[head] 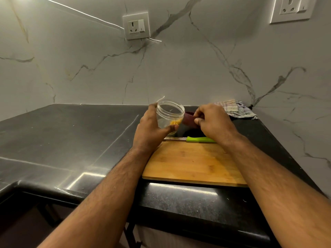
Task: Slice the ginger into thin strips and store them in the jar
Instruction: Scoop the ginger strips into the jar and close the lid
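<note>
Holding the clear jar (170, 113) above the dark counter (71, 133), the left hand (152, 129) had its fingers and thumb curled around the wall of the jar, and the jar was tilted with its open mouth toward the right. Some yellow ginger strips (175, 122) lay inside, at the low side near the thumb. The right hand (213, 120) was just beside the mouth of the jar and pinched a dark red lid (189, 119) between thumb and fingers. A knife with a green handle (198, 139) lay on the counter along the far edge of the wooden cutting board (193, 161), partly under the right wrist. A striped cloth (236, 109) lay in the corner by the marble wall (179, 68).
</note>
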